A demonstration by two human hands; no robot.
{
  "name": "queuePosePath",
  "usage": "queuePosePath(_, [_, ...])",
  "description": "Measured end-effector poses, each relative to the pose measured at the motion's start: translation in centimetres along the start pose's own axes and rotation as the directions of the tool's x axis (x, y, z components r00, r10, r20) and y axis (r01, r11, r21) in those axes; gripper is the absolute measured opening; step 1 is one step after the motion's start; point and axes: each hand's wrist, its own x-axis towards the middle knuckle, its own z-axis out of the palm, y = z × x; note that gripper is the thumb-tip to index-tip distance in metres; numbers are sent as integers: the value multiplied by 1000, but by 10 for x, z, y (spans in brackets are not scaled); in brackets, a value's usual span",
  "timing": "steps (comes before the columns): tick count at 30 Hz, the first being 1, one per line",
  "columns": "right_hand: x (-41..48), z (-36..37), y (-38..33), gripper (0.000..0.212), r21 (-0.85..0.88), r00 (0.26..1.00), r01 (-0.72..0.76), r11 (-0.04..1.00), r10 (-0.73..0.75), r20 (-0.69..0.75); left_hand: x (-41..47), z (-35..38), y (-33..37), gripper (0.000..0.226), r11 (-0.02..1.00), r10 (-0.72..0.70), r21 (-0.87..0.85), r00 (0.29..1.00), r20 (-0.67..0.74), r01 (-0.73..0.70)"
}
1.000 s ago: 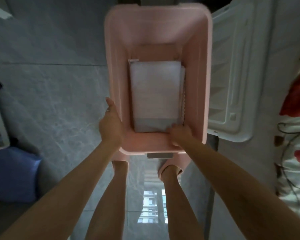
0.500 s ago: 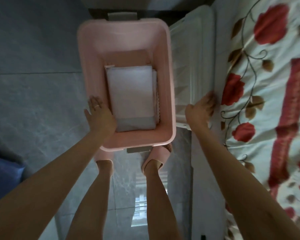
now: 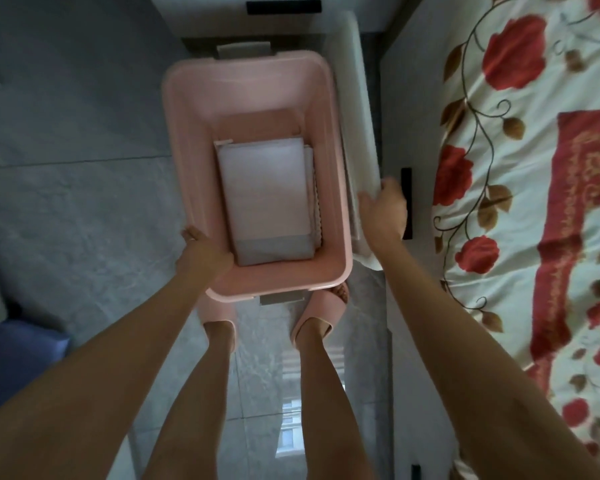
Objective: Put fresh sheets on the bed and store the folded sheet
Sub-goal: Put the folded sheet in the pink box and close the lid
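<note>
Right hand (image 3: 383, 211): grip closed round the near end of the white lid (image 3: 357, 116), which stands on edge between the pink bin (image 3: 253, 88) and the bed (image 3: 534, 188). Left hand (image 3: 201, 258): grip on the bin's near-left rim, fingers hooked over the wall, likely steadying it. Folded sheet (image 3: 265, 192) lies flat on the bin bottom, closer to the right wall. Bin sits on the tile floor (image 3: 84, 202), just ahead of the pink slippers (image 3: 317, 306). Bed shows a floral sheet, smooth where visible. Judged: bed done, sheet in. Left: lid on, latch it, bin put away.
</note>
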Motion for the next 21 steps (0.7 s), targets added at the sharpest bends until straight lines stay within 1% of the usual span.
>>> queuePosePath(1, [-10, -5, -6, 28, 18, 996, 79, 997, -79, -33, 1, -5, -5, 91, 1000, 9, -17, 1000, 21, -9])
queuePosePath(3, [-28, -18, -15, 20, -1, 981, 168, 986, -167, -98, 1, -12, -13, 84, 998, 29, -54, 998, 49, -26])
queuePosePath(6, [-59, -50, -18, 17, -68, 944, 261, 963, -270, -190, -8, -30, -16, 77, 990, 78, -121, 995, 62, -70])
queuePosePath(8, [-78, -71, -16, 17, -43, 904, 338, 940, -337, -262, -16, -41, -15, 68, 981, 104, -169, 993, 59, -92])
queuePosePath(9, [-90, -80, -16, 16, -25, 889, 376, 926, -368, -274, -24, -39, -17, 60, 970, 96, -231, 993, 75, -76])
queuePosePath(11, [-113, -106, -26, 12, 32, 866, 446, 895, -422, -269, -51, -42, -13, 50, 951, 116, -297, 991, 73, -89])
queuePosePath(12, [-119, -107, -27, 9, 82, 868, 459, 885, -427, -254, -60, -34, -12, 49, 941, 101, -331, 991, 88, -66])
queuePosePath(13, [-127, -119, -36, 9, 152, 880, 457, 876, -421, -221, -72, -34, -8, 49, 915, 102, -398, 993, 56, -71])
queuePosePath(14, [-134, -129, -45, 19, 222, 887, 457, 861, -422, -189, -85, -43, -3, 49, 903, 111, -422, 993, 46, -81])
queuePosePath(15, [-141, -141, -56, 28, 311, 897, 442, 841, -415, -152, -98, -56, 3, 46, 876, 145, -467, 989, 10, -123])
queuePosePath(16, [-144, -148, -61, 31, 395, 903, 426, 814, -413, -121, -106, -64, 8, 43, 848, 166, -506, 986, -22, -155])
queuePosePath(17, [-146, -159, -70, 29, 483, 911, 390, 784, -406, -75, -114, -76, 12, 44, 815, 176, -550, 982, -66, -182])
queuePosePath(18, [-144, -163, -71, 23, 567, 925, 312, 763, -379, 1, -118, -82, 16, 47, 784, 156, -600, 986, -62, -162])
queuePosePath(19, [-141, -163, -73, 18, 654, 938, 195, 731, -334, 93, -120, -83, 15, 51, 747, 123, -651, 991, -59, -131])
queuePosePath(21, [-135, -153, -66, 13, 751, 936, -80, 655, -209, 282, -115, -83, 12, 60, 711, 33, -701, 998, -45, -55])
